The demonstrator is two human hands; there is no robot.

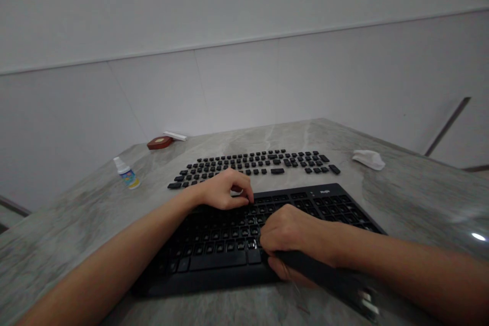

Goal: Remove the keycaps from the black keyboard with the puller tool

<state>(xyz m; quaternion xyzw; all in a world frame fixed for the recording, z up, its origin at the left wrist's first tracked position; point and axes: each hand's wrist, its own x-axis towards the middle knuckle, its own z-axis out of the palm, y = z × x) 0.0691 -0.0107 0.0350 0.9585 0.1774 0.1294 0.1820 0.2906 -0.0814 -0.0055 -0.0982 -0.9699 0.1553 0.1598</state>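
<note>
- Gripping a long dark tool [324, 272] with the right fingers [269, 239], over the keyboard [217, 262] on the surface [412, 204].
- Curling the left fingers [243, 182] at the keyboard's far side; cannot tell whether pinching anything.
- Beyond, rows of loose keys [277, 171].

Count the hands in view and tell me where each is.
2. The left hand is at the keyboard's upper middle; the right hand is nearer and further right, holding a dark object. No other hand shows.
</note>
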